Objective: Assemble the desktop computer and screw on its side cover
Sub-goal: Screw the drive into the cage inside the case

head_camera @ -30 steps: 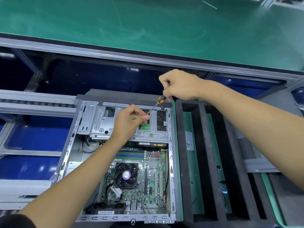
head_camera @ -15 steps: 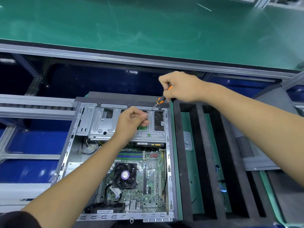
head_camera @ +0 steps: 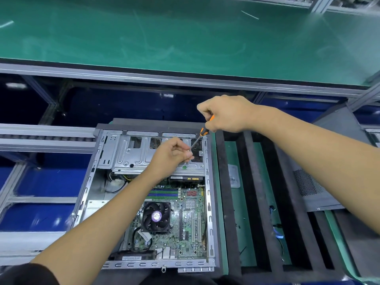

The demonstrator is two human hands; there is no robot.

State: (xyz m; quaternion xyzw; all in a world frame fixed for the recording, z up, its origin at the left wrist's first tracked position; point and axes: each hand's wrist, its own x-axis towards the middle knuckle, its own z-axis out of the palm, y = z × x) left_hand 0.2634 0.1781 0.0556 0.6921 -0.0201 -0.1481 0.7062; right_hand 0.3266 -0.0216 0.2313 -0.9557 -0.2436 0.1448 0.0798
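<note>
An open desktop computer case (head_camera: 208, 202) lies on its side, showing the motherboard with a black CPU fan (head_camera: 156, 216) and a silver drive cage (head_camera: 133, 155) at the far end. My right hand (head_camera: 224, 114) grips an orange-and-black screwdriver (head_camera: 202, 134) whose thin shaft slants down-left. My left hand (head_camera: 174, 155) hovers over the drive cage and pinches a small screw at the screwdriver's tip. The grey perforated side cover (head_camera: 308, 188) lies to the right, partly under my right forearm.
A black foam tray with long slots (head_camera: 257, 202) sits right of the case, with blue cables (head_camera: 277, 233) in it. A green conveyor belt (head_camera: 185, 38) runs across the far side behind a metal rail (head_camera: 144, 79). Metal frame rails (head_camera: 41, 136) lie to the left.
Both hands have shifted only slightly. The left thumb and fingers have closed up to the screwdriver tip, and the small screw now shows there.
</note>
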